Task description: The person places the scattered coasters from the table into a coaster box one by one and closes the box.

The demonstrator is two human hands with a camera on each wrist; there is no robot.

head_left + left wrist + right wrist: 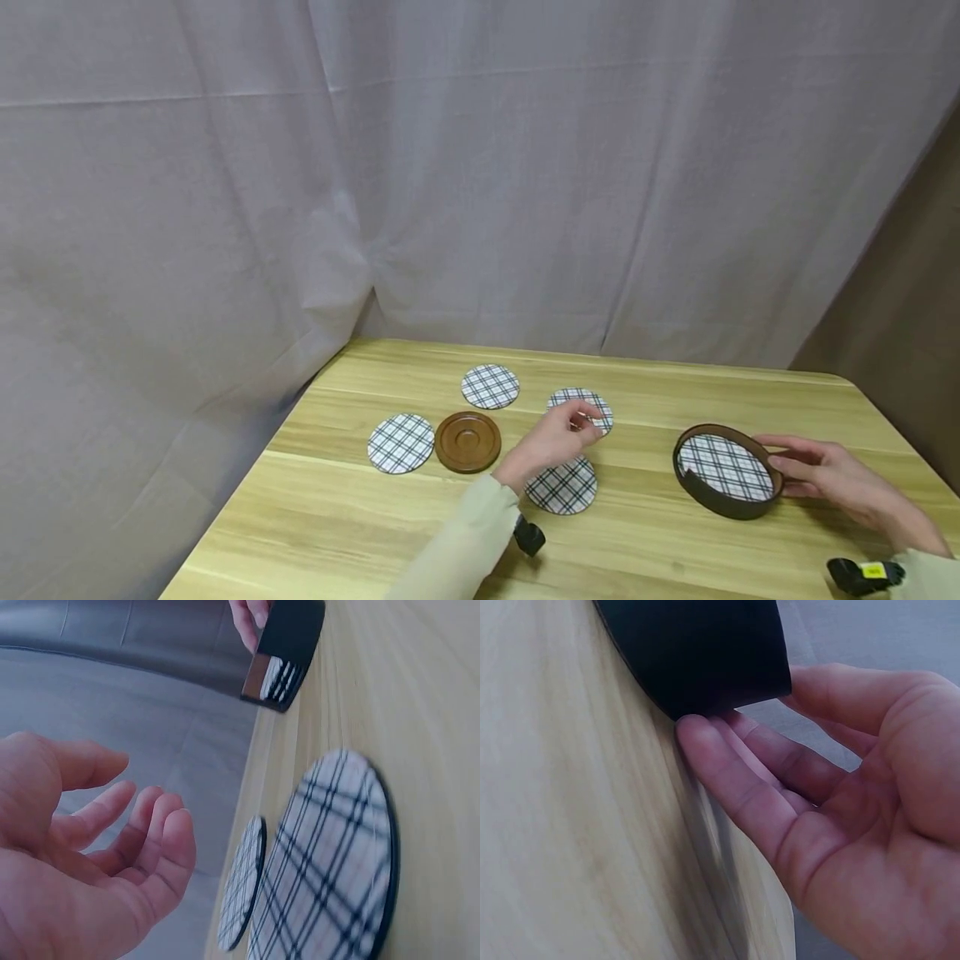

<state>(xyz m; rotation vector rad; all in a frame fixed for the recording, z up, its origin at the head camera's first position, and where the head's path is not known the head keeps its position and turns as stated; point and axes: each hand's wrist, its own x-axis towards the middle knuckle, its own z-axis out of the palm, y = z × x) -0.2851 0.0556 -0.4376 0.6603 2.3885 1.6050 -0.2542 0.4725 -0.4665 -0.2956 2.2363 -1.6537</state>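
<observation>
My right hand [847,483] grips the right side of a dark round coaster holder [723,505], thumb and fingers at its wall. A plaid coaster [723,467] lies inside it; whether others are beneath is hidden. In the right wrist view the holder [705,660] shows its dark outer wall between thumb and fingers. My left hand [551,437] hovers over two plaid coasters, one farther back [566,396] and one nearer [561,490], partly covering both. Its fingers are loosely bent with nothing in them, as the left wrist view shows beside a coaster [330,862].
To the left on the wooden table [300,517] lie a brown wooden disc [468,454] with ringed grooves, a plaid coaster [401,443] beside it, and another plaid coaster [490,386] behind. A grey curtain [480,183] hangs along the back and left of the table.
</observation>
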